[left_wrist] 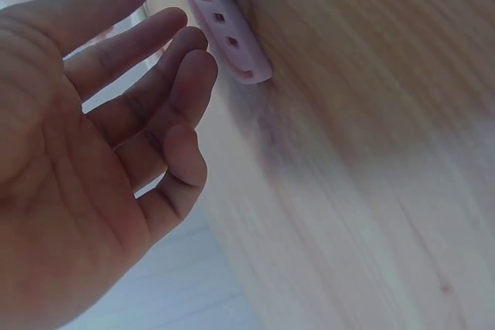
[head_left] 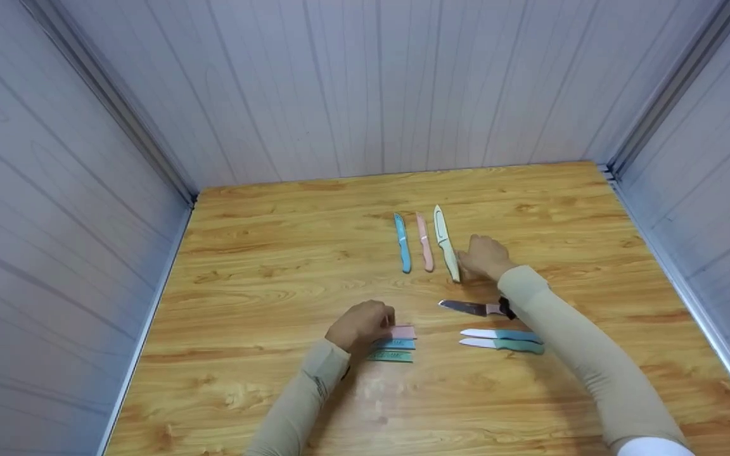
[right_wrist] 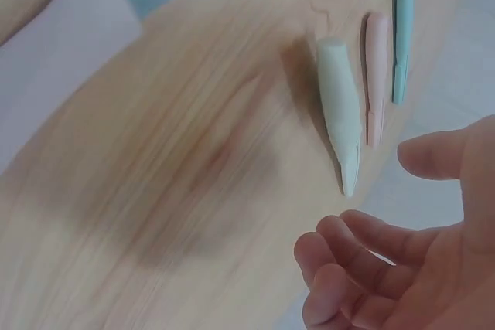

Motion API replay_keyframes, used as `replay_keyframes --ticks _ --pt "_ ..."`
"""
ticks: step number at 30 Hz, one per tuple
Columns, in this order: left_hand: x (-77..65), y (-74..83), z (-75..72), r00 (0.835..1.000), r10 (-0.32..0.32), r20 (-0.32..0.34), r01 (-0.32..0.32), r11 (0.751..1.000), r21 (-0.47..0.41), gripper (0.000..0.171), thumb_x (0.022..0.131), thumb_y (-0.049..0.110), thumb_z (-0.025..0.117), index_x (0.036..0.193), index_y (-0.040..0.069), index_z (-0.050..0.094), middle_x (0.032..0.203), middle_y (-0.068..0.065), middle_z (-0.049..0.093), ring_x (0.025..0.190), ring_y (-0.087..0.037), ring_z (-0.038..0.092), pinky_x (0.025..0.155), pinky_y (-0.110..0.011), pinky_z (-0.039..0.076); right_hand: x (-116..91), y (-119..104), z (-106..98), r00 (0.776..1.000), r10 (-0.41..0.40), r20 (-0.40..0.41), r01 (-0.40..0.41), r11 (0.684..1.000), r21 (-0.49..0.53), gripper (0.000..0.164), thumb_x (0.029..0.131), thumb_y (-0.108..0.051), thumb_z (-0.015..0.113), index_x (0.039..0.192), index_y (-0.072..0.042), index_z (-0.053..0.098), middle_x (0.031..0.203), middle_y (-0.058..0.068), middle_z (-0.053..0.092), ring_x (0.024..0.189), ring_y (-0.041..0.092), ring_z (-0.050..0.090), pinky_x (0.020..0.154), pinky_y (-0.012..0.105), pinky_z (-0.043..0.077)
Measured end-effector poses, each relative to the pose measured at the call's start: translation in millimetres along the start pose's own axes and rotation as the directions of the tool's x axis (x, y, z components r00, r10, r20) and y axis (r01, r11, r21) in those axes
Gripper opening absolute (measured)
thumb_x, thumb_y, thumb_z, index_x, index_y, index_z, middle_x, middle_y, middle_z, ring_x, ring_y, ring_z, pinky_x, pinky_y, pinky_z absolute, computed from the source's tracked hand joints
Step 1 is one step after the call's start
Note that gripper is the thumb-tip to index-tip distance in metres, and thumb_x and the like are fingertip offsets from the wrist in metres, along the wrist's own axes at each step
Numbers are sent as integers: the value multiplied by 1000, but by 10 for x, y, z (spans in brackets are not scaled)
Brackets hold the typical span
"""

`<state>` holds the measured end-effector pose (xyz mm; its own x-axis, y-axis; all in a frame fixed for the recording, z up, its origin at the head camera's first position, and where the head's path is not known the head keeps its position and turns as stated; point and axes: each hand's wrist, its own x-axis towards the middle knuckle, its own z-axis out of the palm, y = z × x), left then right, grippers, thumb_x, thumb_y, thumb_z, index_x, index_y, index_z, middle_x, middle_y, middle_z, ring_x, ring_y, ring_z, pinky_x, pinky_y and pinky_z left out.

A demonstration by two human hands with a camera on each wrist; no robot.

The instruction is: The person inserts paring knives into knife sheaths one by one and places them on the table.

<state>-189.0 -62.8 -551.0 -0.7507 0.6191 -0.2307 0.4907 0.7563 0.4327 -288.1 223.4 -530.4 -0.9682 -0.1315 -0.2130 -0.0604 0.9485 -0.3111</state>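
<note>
My left hand hovers by a pink knife sheath, its fingers loosely bent. In the left wrist view the fingertips lie beside the slotted pink sheath and pinch nothing. A blue sheath and a green sheath lie just below it. My right hand is right of a pale cream-green sheathed knife; the right wrist view shows a gap between loosely curled fingers and thumb, holding nothing. Left of that knife lie a pink sheathed knife and a blue sheathed knife.
Under the right forearm lies a bare knife with a shiny blade, its handle partly hidden. Below it are a blue-handled knife and a green-handled knife, blades pointing left. Panelled walls border the wooden table at back and sides.
</note>
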Motion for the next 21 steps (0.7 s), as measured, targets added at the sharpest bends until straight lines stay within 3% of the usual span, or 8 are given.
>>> replay_keyframes --ticks 7,13,15,21 --pt "17 -16 28 1000 -26 6 26 1000 18 11 85 14 71 95 11 69 82 4 61 74 -10 55 69 -29 48 -75 125 -49 1000 -9 21 9 1000 -15 38 96 -31 47 91 5 59 85 21 61 70 30 56 62 45 48" --pt "27 -23 39 1000 -22 9 21 1000 15 14 83 12 73 96 11 69 82 4 61 75 -11 55 70 -29 48 -134 225 -58 999 -11 35 11 1000 -18 50 97 -31 44 117 14 53 108 31 59 91 40 60 74 53 49" --pt "32 -26 42 1000 -22 12 22 1000 14 14 83 12 73 96 12 69 82 4 61 75 -11 55 70 -29 48 -157 253 -61 999 -20 41 20 1000 -1 51 98 -31 43 120 15 51 111 32 57 90 39 60 74 52 49" --pt "41 -31 47 1000 -8 -7 8 1000 29 11 82 10 73 92 10 69 81 4 60 73 -11 54 69 -29 48 -225 316 -81 998 -37 53 35 999 38 39 98 -29 43 89 5 58 79 19 57 62 25 53 55 38 42"
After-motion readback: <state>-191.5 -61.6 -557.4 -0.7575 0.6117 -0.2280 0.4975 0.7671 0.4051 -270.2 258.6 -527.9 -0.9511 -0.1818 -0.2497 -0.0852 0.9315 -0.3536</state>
